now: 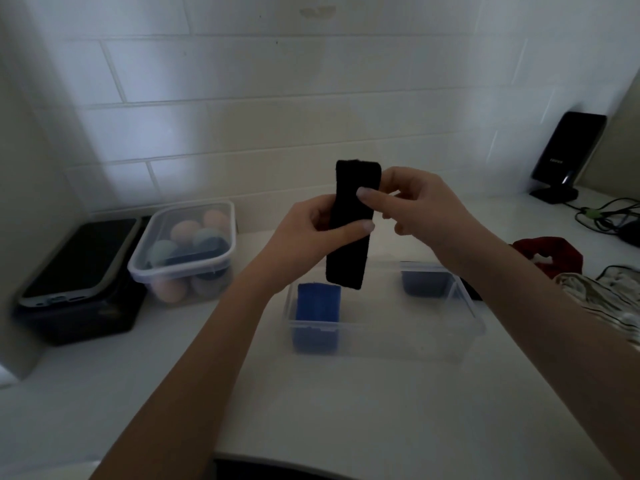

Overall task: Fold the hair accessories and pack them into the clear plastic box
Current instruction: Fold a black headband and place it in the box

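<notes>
Fingers [367, 195] pinch black headband [349, 233]; clear box [464, 296] holds seemingly two blue bands [318, 303].

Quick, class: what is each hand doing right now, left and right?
Left hand: grips the black headband at its middle.
Right hand: pinches the same headband nearer its upper end.

White counter [346, 403]: clear plastic box [467, 317] centre; lidded tub [183, 251] and dark case [83, 299] left; red scrunchie [550, 252], speaker [568, 157], cables [609, 216] right.
</notes>
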Demonstrator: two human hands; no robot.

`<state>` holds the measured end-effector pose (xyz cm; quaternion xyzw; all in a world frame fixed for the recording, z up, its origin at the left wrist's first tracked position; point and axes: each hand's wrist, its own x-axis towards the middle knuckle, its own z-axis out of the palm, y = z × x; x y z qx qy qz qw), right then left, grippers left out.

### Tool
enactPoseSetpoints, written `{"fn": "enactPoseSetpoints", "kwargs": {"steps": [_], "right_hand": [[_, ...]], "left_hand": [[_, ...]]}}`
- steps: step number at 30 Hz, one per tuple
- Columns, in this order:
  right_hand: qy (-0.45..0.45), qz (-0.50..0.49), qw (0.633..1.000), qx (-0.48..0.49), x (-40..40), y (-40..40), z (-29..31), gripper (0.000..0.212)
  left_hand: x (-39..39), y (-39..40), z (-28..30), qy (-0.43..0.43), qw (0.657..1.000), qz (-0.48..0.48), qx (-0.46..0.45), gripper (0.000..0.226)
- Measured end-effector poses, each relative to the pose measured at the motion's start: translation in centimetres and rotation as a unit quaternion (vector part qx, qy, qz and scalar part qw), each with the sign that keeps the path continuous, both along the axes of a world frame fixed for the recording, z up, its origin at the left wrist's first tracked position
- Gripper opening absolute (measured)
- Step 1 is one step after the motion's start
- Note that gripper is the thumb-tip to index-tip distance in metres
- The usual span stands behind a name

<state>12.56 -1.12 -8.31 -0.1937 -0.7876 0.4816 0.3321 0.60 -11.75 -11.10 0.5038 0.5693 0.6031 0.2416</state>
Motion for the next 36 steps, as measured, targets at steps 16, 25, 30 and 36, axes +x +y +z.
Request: {"fn": "enactPoseSetpoints", "kwargs": {"steps": [16, 25, 30, 36], "right_hand": [[0.124, 0.073, 0.988, -0.046, 0.2, -0.2, 0.3, 0.018], [0.078, 0.089, 0.988, -0.096, 0.3, 0.5, 0.0, 0.031], [0.006, 0.073, 0.997, -0.024, 0.0, 0.5, -0.6, 0.021], [0.104, 0.068, 0.991, 0.046, 0.2, 0.8, -0.3, 0.032]], "left_hand": [[0.1, 0.6, -0.3, -0.04, 0.999, -0.033, 0.009, 0.013], [-0.2, 0.7, -0.7, -0.01, 1.0, 0.006, 0.006, 0.014], [-0.4, 0.7, -0.5, -0.014, 1.0, 0.02, 0.009, 0.014], [-0.2, 0.6, -0.5, -0.052, 0.999, 0.004, -0.014, 0.01]]}}
